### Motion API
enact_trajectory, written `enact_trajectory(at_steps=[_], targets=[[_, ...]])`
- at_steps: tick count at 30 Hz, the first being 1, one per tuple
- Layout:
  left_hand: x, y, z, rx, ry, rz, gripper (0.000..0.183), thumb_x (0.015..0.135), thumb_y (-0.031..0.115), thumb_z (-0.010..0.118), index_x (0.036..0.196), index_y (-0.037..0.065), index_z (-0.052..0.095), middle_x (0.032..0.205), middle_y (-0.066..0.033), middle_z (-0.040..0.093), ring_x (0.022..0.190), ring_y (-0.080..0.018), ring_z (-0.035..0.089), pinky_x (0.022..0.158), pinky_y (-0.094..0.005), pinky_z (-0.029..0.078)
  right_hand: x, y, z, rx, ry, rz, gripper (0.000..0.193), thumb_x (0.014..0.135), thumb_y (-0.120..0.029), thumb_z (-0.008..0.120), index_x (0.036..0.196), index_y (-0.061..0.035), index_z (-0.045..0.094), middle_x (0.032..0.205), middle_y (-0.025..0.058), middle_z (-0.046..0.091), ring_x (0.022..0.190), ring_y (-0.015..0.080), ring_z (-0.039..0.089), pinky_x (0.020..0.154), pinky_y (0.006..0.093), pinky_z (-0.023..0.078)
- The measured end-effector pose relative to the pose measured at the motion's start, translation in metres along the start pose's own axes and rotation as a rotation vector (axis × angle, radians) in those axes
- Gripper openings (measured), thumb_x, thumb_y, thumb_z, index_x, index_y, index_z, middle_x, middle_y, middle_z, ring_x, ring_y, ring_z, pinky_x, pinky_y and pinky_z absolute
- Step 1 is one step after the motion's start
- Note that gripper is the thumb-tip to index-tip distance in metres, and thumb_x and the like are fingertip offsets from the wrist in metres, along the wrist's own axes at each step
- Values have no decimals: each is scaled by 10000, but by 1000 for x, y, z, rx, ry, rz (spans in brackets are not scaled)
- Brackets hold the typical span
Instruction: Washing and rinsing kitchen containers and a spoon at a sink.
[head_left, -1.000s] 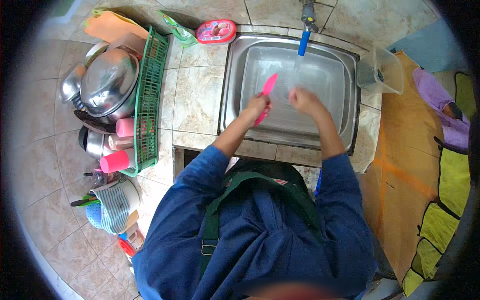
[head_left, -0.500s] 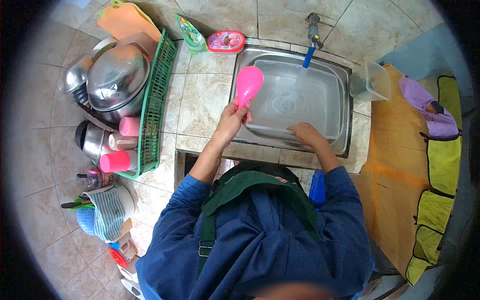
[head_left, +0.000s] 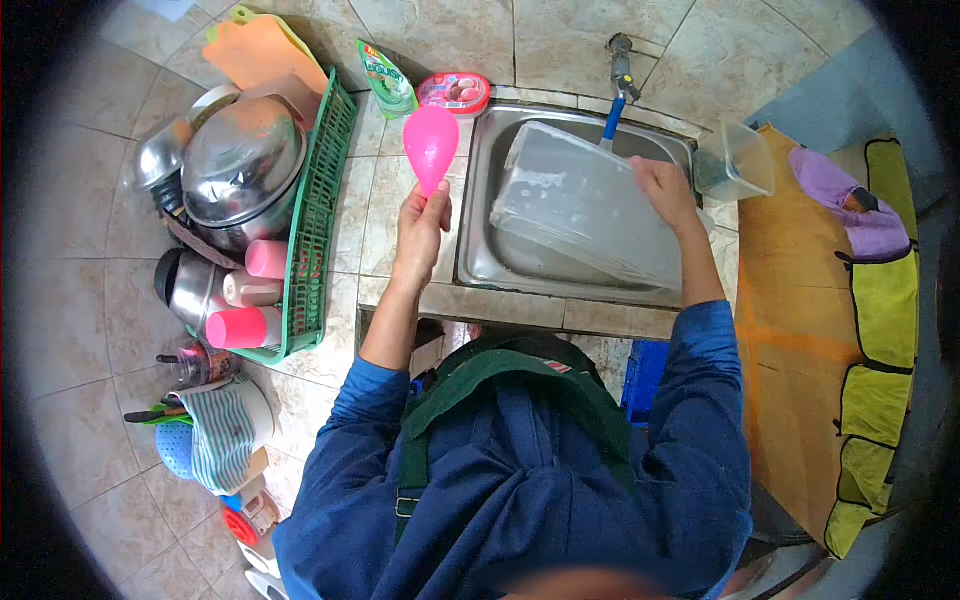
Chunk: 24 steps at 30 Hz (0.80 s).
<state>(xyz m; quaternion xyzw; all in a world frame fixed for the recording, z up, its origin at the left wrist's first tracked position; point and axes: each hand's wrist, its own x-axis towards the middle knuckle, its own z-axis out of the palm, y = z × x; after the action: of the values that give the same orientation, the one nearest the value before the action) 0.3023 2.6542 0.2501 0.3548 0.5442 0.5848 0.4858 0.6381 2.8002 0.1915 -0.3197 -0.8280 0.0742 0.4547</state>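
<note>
My left hand (head_left: 422, 230) is closed round the handle of a pink plastic rice paddle (head_left: 432, 142), held with its broad end up over the tiled counter, left of the sink. In the steel sink (head_left: 482, 262) a translucent plastic tub (head_left: 585, 205) leans tilted, with its base facing up toward the left. My right hand (head_left: 664, 190) grips the tub's edge near the far right corner; the fingers are partly hidden behind it. Just beyond that hand is the tap (head_left: 619, 75) with a blue spout.
On the left, a green basket (head_left: 318, 215) holds metal pots, lids and pink cups. A green pouch (head_left: 388, 82) and a pink lidded tub (head_left: 454, 93) stand behind the counter. Right of the sink sits a clear container (head_left: 735, 165); a striped cloth (head_left: 222, 435) hangs over a white bucket.
The rice paddle has moved left, away from the sink. My right hand has gone from the tub's near edge to its far right, and the tub has tipped from lying flat.
</note>
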Motion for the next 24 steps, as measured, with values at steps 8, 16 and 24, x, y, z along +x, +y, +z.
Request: enact_trajectory(at_steps=[8,16,24], targets=[[85,-18,38,285,-92,330,267,903,175,510,1117,25,564,1111,-65,592,1047,-142,509,920,-270,369,-11,8,-39,263,-94,838,597,882,-527,443,627,-3,575,513,12,453,530,125,427,508,288,340],[98,-5,107,669,-322,233,230,875,155,506,1075,58,565,823,-102,640,793,-181,600,700,-325,446,-55,67,-44,244,28,842,488,896,-438,466,730,-9,630,530,11,478,517,136,468,505,300,368],[45,24,197,1262,-206,576,128,829,216,536,919,126,523,654,-172,593,624,-371,579,533,-474,449,-29,57,-84,107,288,640,272,917,-239,435,1019,-43,594,1020,144,581,992,296,534,866,364,402]])
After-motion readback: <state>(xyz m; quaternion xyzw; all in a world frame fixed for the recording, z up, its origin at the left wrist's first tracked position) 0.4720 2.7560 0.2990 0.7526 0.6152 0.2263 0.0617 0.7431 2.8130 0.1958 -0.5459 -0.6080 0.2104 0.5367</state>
